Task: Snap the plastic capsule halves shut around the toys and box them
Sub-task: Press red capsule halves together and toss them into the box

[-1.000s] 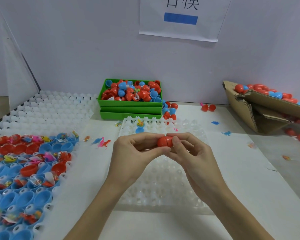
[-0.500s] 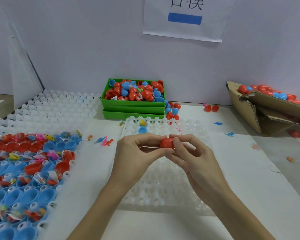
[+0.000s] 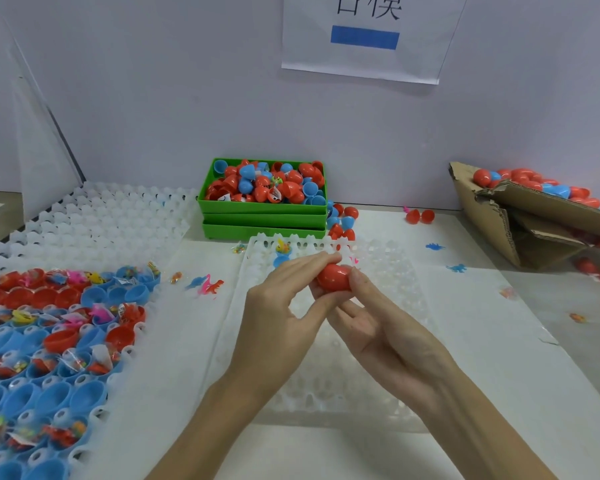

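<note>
both hands meet over the middle of the table point(image 3: 499, 358), above a clear empty tray point(image 3: 395, 282). the left hand point(image 3: 284, 313) pinches a red capsule point(image 3: 334, 277) between thumb below and fingers laid along its top; the right hand point(image 3: 378, 327) holds the same capsule from the other side, thumb pressed against its right end and the other fingers cupped under it. the capsule shows as one rounded red egg with no gap visible between its halves, though the fingers hide part of the seam, so i cannot tell for sure that it has clicked all the way round.

my judgement is that the closing step is at or near its end for this one. the next move calls for a last squeeze along the axis if the seam is not fully seated, then one hand taking the capsule alone and carrying it right to the cardboard box point(image 3: 534, 216), where closed red and blue capsules already lie. after that, the work goes back to the filled tray point(image 3: 66, 341) at the left, whose open halves hold bagged toys, and to the green bin point(image 3: 264, 206) of loose halves at the back.
</note>
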Motion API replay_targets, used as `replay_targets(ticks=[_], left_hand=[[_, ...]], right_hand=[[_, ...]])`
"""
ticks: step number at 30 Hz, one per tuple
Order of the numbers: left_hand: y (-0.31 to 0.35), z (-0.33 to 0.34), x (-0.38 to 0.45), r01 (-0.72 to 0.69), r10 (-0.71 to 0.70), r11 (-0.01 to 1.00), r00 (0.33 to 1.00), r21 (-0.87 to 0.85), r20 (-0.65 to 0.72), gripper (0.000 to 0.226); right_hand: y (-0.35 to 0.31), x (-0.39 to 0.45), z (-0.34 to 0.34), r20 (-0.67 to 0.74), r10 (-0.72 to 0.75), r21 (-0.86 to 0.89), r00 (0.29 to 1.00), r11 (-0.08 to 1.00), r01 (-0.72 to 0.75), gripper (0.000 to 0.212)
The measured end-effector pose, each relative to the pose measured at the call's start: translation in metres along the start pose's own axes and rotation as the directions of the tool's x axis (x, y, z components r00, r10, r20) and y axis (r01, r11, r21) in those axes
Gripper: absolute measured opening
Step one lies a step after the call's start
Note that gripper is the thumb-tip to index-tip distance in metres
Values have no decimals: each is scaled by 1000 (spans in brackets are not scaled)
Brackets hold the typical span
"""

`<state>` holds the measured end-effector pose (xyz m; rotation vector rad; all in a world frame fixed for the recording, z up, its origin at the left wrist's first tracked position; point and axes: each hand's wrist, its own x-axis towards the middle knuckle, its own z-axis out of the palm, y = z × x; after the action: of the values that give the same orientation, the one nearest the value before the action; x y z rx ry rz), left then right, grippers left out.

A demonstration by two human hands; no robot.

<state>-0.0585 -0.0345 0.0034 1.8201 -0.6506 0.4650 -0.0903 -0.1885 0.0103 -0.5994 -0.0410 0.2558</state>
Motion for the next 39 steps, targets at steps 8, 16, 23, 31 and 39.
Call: replay_targets(ticks=[8,16,23,31,39], left_hand=[[1,-6,6,-73,79,996,990,-57,119,46],[3,8,-2,76,-63,936,997,-344,49,37],[0,11,-4,45,-34,935,999,-352,36,32],[1,13,-6,1,8,957,1000,-289,28,23],[-10,25,-9,41,-50,993,995,-108,-85,23]], right_hand=[[-4,1,3,71,-39,-173,997,984,51,49],[7,3,3,101,-75,-77,992,994,83,44],[9,3,1,103,-109,-110,989,987,120,40],[8,1,-4,56,-107,-134,993,984,114,43],[20,7,-11,-137,-20,-21,990,1000,18,26]])
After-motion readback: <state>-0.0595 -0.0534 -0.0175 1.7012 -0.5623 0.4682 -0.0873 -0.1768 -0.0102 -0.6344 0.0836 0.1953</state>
